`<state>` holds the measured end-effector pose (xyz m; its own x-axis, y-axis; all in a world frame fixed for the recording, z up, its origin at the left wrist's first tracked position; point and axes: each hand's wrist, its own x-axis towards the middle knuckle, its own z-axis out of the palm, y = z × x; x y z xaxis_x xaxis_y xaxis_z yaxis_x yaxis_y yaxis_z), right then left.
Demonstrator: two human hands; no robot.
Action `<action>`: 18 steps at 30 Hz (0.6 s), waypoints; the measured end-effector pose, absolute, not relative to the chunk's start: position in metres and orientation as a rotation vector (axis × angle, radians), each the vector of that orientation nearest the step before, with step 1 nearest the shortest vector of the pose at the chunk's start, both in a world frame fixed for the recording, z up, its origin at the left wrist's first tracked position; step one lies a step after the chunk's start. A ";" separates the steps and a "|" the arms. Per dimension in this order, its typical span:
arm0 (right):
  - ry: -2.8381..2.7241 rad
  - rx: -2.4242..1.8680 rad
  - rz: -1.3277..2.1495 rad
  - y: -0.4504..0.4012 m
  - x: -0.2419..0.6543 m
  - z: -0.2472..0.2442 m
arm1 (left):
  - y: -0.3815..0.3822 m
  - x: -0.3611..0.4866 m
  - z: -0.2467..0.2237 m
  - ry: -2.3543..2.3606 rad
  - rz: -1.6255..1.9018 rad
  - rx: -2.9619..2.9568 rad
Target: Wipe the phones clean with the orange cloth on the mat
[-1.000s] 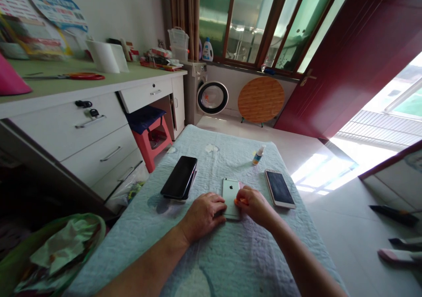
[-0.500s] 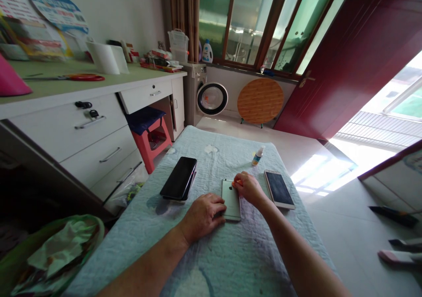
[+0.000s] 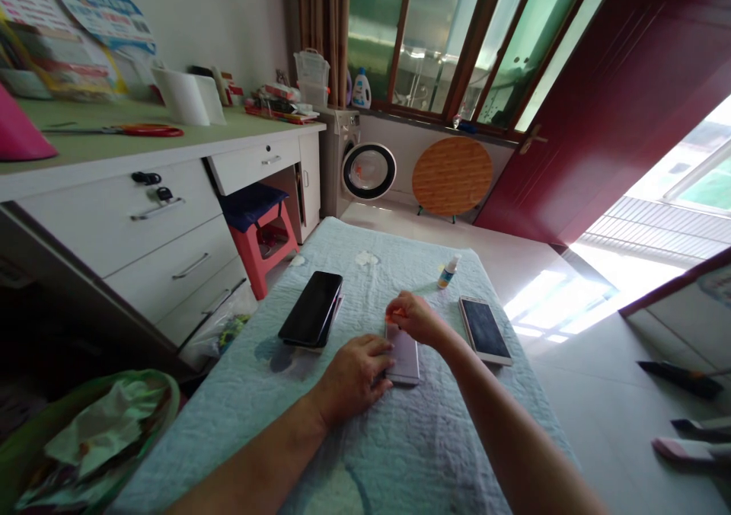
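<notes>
A silver phone (image 3: 404, 359) lies back up on the light blue quilted cloth (image 3: 365, 439). My left hand (image 3: 359, 370) rests at its left edge, fingers apart and fingertips touching it, holding nothing. Pinched in my right hand (image 3: 416, 318) is a small orange piece (image 3: 394, 317), over the phone's top end; its shape is mostly hidden by the fingers. To the left, a black phone (image 3: 311, 308) lies stacked on another thin device. On the right is a white-framed phone (image 3: 485, 331), screen up. Behind it stands a small spray bottle (image 3: 448, 273).
A desk with drawers (image 3: 165, 248) runs along the left, with a red stool (image 3: 266, 244) beneath it. At the lower left is a green bin (image 3: 165, 393) holding crumpled paper. A washing machine (image 3: 336, 157) and a round wooden board (image 3: 452, 174) are at the back.
My right hand has moved left with the orange piece, from the phone's upper right to its top left corner. My left hand has stayed almost in place.
</notes>
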<state>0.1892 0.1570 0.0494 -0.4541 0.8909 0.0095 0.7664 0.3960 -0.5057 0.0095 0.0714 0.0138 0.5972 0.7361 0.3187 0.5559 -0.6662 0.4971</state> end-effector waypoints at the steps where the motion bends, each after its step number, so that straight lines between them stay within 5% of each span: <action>1: -2.392 -1.465 0.562 0.163 0.185 0.046 | 0.071 0.010 0.013 1.024 0.735 2.491; 18: -2.862 -1.422 0.432 0.131 0.175 0.047 | 0.068 0.016 0.011 0.986 0.734 2.505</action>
<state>0.1750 0.1306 0.0469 -0.6084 0.7701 -0.1918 0.7925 0.5761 -0.2004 0.0164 0.0677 0.0107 0.6240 0.7053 0.3365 0.5244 -0.6972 0.4889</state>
